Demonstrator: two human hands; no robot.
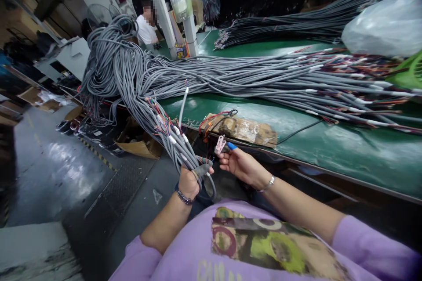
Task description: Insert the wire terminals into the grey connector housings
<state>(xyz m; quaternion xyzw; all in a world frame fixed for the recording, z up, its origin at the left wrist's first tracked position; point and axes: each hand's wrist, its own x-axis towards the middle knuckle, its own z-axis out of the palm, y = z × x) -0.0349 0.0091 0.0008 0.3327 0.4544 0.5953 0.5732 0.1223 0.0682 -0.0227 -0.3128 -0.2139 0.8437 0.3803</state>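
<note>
My left hand (190,181) is closed around a bunch of grey cables (171,140) that hangs off the green workbench (296,123); a grey finger cover sits on its thumb. Coloured wire ends stick out of the cables just above the fist. My right hand (239,164) is closed on a small tool with blue handles (227,145) and a pinkish metal head, held close to the cable ends. Both wrists wear bracelets.
A huge bundle of grey cables (263,74) lies across the bench and drapes over its left end. A taped cardboard pad (244,129) with red and black wires lies near the bench edge. Another person (145,24) sits far back. Cardboard boxes (138,142) stand on the floor.
</note>
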